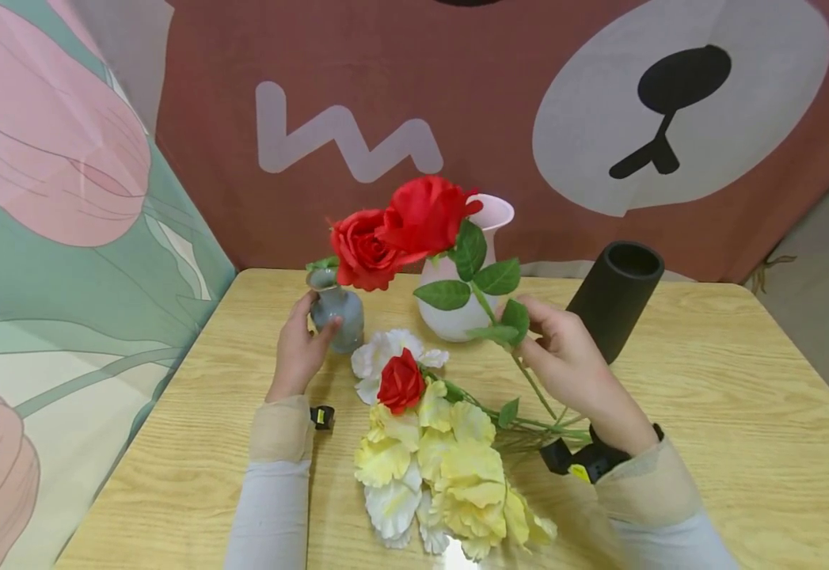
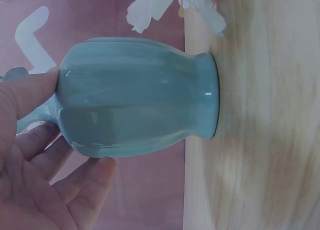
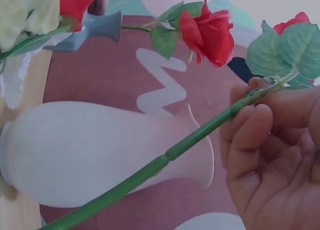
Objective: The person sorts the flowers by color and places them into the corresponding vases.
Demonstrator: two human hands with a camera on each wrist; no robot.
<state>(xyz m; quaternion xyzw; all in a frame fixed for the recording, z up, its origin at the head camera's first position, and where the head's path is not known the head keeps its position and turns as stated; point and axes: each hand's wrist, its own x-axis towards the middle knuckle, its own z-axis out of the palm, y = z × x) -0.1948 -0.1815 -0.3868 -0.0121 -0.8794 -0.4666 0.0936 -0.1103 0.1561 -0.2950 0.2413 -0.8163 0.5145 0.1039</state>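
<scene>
The red rose (image 1: 428,210) is held up over the wooden table (image 1: 728,404), its stem pinched by the right hand (image 1: 567,352) just below the leaves. The left hand (image 1: 302,348) grips the small blue-grey vase (image 1: 346,321), thumb and fingers around its upper part; the vase's foot rests on the tabletop. A second rose (image 1: 363,249) stands in that vase. Behind the held stem is a white-pink vase (image 1: 450,321), with a black vase (image 1: 614,301) farther right. Nearer lie yellow flowers (image 1: 467,487), white flowers (image 1: 393,507) and a third rose (image 1: 401,381).
</scene>
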